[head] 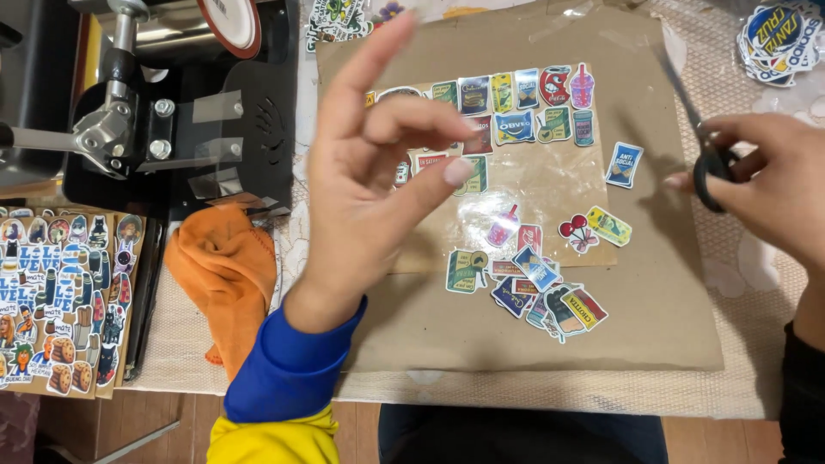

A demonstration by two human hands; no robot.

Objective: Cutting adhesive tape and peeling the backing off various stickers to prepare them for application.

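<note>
Bright overhead light, glare flaring off the clear film (524, 185), raised left hand (378, 172) slightly motion-blurred, soft shadows.

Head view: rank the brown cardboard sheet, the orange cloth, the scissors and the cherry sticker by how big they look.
1. Brown cardboard sheet, by far the largest.
2. Orange cloth.
3. Scissors, partly hidden in the right hand, so their full size is unsure.
4. Cherry sticker, smallest.

Brown paper (662, 318) btm free, sticker pile (537, 292) ctr, press (172, 103) blocks left
</note>
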